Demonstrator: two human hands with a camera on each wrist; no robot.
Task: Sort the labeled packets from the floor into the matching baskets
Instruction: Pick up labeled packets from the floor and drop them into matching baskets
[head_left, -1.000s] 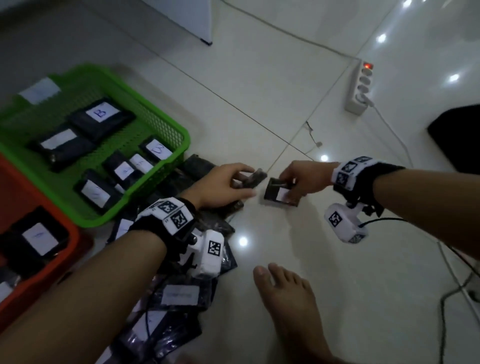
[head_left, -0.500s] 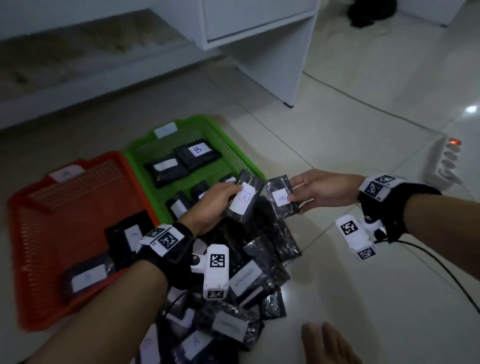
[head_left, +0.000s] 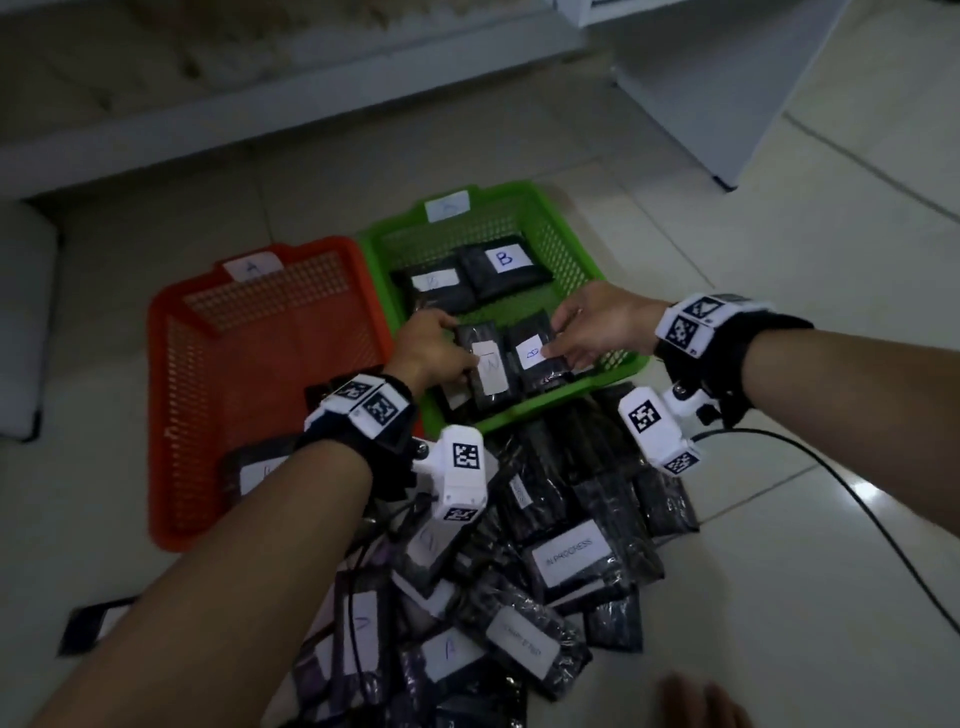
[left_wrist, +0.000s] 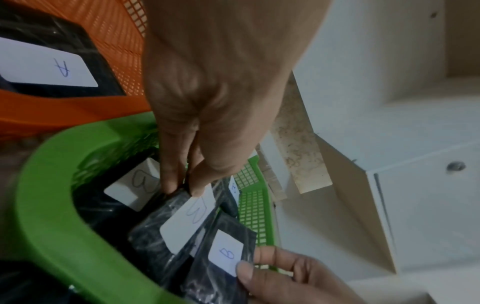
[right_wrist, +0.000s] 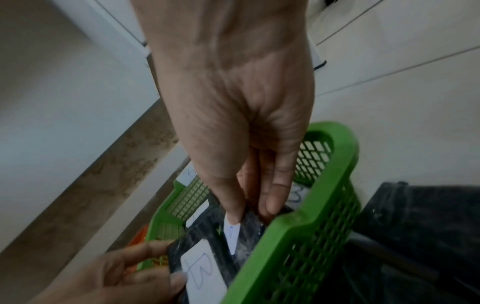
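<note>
Both bare forearms reach forward and down, each wrist wrapped in a black strap carrying white marker-printed blocks. The left hand (head_left: 434, 347) is palm-down, its thumb and fingers (left_wrist: 172, 174) curled to pinch the top edge of a black plastic packet with a white paper label (head_left: 488, 366). The right hand (head_left: 597, 325) comes in from the right, thumb on top and fingers (right_wrist: 275, 197) beneath, pinching a second black labelled plastic packet (head_left: 535, 353) by its right edge. The two hands sit close together, not touching.
</note>
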